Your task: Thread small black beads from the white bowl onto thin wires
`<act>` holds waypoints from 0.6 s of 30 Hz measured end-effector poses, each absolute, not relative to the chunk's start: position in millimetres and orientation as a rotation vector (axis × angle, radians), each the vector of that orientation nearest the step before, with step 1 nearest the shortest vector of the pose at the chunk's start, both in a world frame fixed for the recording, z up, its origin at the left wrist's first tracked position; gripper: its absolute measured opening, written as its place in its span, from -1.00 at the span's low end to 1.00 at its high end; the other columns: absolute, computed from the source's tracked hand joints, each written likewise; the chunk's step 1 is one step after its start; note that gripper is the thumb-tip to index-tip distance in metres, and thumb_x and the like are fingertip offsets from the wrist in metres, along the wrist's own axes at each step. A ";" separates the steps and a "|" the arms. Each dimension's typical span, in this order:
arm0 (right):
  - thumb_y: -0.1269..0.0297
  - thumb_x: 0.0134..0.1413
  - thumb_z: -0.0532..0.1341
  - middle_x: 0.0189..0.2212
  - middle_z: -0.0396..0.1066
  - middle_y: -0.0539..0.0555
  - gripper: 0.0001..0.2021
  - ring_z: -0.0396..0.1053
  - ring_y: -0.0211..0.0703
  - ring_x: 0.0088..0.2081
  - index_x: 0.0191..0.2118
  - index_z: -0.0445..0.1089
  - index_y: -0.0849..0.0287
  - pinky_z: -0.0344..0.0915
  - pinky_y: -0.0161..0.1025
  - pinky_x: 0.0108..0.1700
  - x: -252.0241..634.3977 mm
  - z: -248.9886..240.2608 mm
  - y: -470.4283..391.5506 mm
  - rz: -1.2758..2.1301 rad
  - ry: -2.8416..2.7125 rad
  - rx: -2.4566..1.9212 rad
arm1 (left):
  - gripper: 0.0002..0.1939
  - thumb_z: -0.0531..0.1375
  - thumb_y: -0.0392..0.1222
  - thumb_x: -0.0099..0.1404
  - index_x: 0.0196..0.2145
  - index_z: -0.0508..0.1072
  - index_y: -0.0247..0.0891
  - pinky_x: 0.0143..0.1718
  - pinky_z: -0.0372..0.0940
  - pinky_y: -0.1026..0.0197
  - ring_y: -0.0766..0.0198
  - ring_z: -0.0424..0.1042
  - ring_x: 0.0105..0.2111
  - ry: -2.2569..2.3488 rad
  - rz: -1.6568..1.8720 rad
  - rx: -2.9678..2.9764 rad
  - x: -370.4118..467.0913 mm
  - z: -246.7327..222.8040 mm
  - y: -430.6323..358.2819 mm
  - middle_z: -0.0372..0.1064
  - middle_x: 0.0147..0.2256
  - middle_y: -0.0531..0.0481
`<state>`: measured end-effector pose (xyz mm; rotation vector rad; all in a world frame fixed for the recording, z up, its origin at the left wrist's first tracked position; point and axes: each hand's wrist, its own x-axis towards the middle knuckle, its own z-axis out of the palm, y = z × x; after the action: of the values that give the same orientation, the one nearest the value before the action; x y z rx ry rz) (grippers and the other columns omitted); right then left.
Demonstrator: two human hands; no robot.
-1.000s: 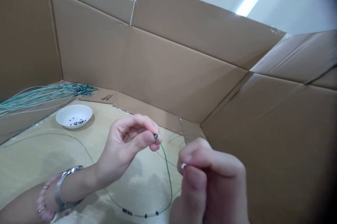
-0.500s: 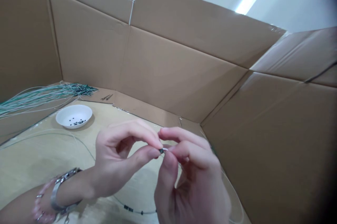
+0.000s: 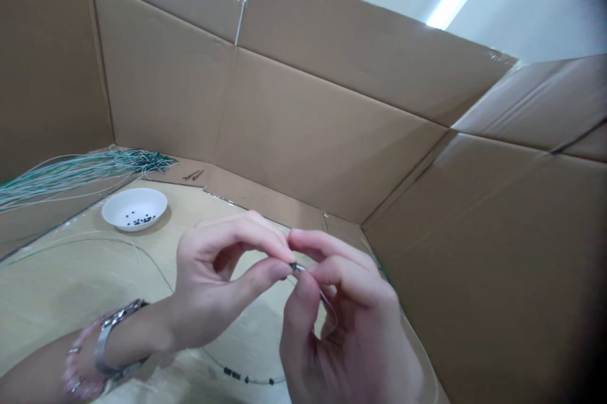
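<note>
Between thumb and forefinger, my left hand [image 3: 227, 284] pinches a small dark piece [image 3: 293, 266] at the middle of the view. Just right of it, my right hand [image 3: 346, 315] pinches a thin pale wire [image 3: 331, 309], which loops down beside the palm. The fingertips of both hands nearly meet. Below them, several small black pieces [image 3: 232, 373] sit along a thin wire over the table. A white bowl [image 3: 114, 208] with several small black pieces in it stands at the left.
A bundle of green and white wires [image 3: 80, 171] lies at the far left. Small metal tools [image 3: 193, 175] rest on the cardboard behind the bowl. Tall cardboard walls [image 3: 332, 126] enclose the pale table [image 3: 71, 284].
Both hands have shifted very slightly right. More of the pale wire shows beside my right palm, and the black pieces on the lower wire have moved a little.
</note>
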<state>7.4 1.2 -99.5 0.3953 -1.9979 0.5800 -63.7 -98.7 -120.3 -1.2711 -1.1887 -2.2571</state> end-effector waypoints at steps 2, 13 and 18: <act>0.61 0.05 0.06 -0.18 0.38 0.09 -0.75 0.45 -0.26 -0.11 -0.19 0.18 0.15 0.49 -0.48 -0.28 7.4 -100.4 1.0 0.577 -2.009 0.395 | -0.87 0.25 -0.48 0.16 -0.36 0.48 -0.30 -0.30 0.38 0.48 0.46 0.43 -0.37 -1.179 -2.236 -1.281 -64.0 -120.5 -97.7 0.43 -0.42 0.06; 0.58 0.09 0.07 -0.20 0.39 0.08 -0.82 0.44 -0.34 -0.14 -0.25 0.18 0.16 0.44 -0.59 -0.37 8.1 -97.7 4.9 0.508 -2.070 0.382 | -0.87 0.25 -0.48 0.17 -0.36 0.47 -0.31 -0.34 0.38 0.42 0.44 0.43 -0.40 -1.298 -2.008 -1.331 -69.9 -119.2 -102.6 0.45 -0.42 0.04; 0.56 0.12 0.06 -0.24 0.41 0.01 -0.85 0.44 -0.40 -0.19 -0.29 0.21 0.15 0.38 -0.62 -0.43 2.8 -103.0 3.2 0.571 -2.021 0.343 | -0.89 0.25 -0.43 0.19 -0.36 0.47 -0.27 -0.37 0.40 0.39 0.41 0.44 -0.42 -1.338 -2.048 -1.303 -70.4 -119.1 -103.2 0.45 -0.43 0.04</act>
<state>2.8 3.2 -103.0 0.3428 -2.0213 0.5705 -70.4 -103.2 -119.1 -1.3028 -1.3380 -2.0479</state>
